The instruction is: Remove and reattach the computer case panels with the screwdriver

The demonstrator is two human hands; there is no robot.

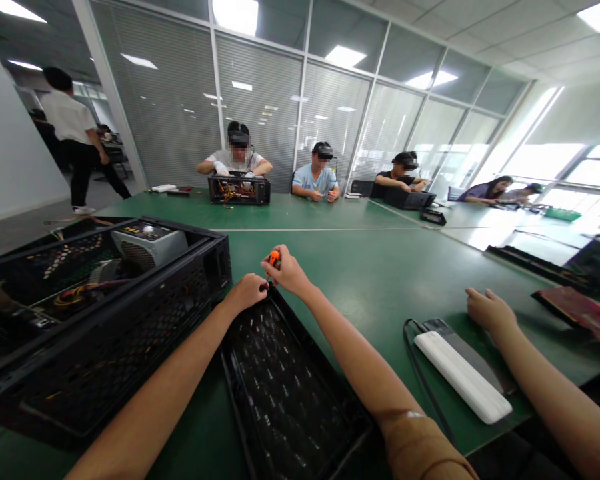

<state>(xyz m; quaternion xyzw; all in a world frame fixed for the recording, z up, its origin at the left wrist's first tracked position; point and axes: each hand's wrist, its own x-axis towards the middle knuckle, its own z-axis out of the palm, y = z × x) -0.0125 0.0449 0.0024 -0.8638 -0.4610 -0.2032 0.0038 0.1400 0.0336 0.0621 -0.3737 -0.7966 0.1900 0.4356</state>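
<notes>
Black panel (290, 383) is flanked by an open computer case (130, 333); at its far end an orange screwdriver (275, 257) is gripped by the right hand (289, 270), the panel's corner seemingly pinched by the left hand (250, 291). Pressure is best kept straight.

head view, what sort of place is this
Probably a shared electronics workroom: an opened computer case with its power supply exposed, an orange screwdriver in the right hand, and other people around green tables.

table (380, 267): case (105, 340) left | panel (290, 393) right of case — box (463, 377) further right
</notes>
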